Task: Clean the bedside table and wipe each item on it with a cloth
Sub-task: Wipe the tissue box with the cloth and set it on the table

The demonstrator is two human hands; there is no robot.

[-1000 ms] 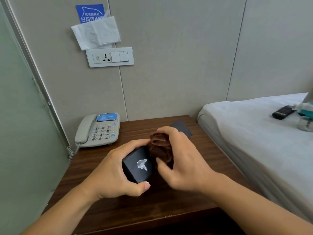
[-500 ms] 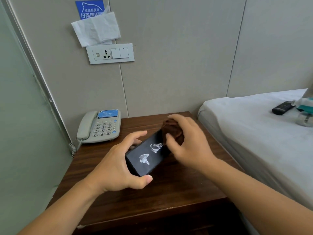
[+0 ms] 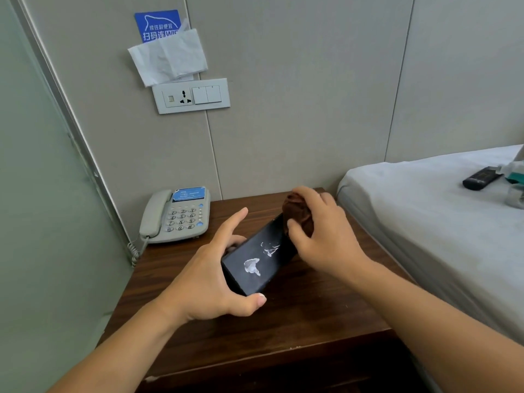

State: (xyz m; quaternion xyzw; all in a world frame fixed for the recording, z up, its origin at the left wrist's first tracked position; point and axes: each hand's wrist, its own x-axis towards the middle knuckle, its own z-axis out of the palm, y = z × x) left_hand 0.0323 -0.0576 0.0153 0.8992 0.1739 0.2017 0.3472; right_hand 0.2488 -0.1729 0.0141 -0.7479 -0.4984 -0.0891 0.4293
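Observation:
A flat black box (image 3: 256,263) with white marks on its top face is tilted up off the dark wooden bedside table (image 3: 300,321). My left hand (image 3: 209,282) grips its near end, thumb under the front edge and index finger raised. My right hand (image 3: 320,236) holds a bunched brown cloth (image 3: 297,214) and presses it on the box's far end. A grey desk phone (image 3: 177,215) sits at the table's back left corner.
A bed with a white sheet (image 3: 425,222) runs along the table's right side; a black remote (image 3: 477,177) and a clear container (image 3: 516,191) lie on it. On the wall hang a socket panel (image 3: 191,96), a white tissue (image 3: 168,56) and a blue sign (image 3: 157,24).
The cloth in my right hand slid from the near part of the box to its far end, uncovering both white marks. The box now tilts longer toward the back right.

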